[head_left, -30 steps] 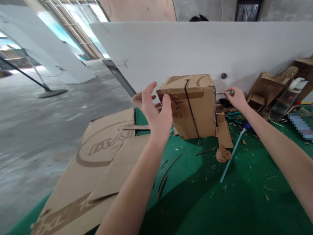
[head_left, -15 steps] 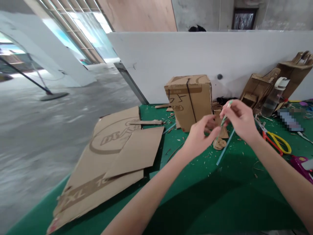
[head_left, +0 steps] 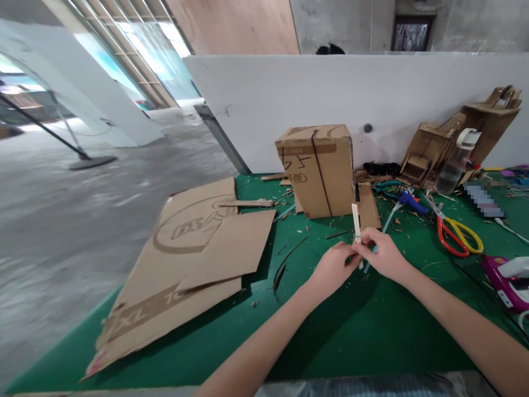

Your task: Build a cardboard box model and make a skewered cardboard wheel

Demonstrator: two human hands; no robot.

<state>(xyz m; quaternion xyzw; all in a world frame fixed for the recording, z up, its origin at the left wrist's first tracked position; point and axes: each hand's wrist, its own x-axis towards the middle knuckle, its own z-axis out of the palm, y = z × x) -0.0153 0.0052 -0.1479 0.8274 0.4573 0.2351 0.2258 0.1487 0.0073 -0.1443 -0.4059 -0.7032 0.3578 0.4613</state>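
Observation:
Two thin pale sticks [head_left: 356,221] stand nearly upright side by side, with a green mark low on them. My right hand [head_left: 383,255] is closed around their lower part in a pinch. From the other side my left hand [head_left: 334,269] meets it, its fingertips pressed together at the sticks' lower end. The fingers partly cover that end. A translucent light-blue strip [head_left: 388,223] lies beside my right hand and runs behind it. Just beyond the hands is a narrow cardboard piece [head_left: 368,206].
A cardboard box [head_left: 320,179] with a black band stands behind. Flat cardboard sheets [head_left: 231,248] lie left. To the right are red-and-yellow-handled scissors [head_left: 454,234], a blue tool [head_left: 413,203], a water bottle [head_left: 457,162], a phone [head_left: 483,199] and a magenta tool [head_left: 502,284]. Scraps litter the green tabletop.
Both hands have come lower and closer together. The sticks, earlier slanting between the separated hands, now point up. The blue tool and green-handled pliers behind the hands have come into view.

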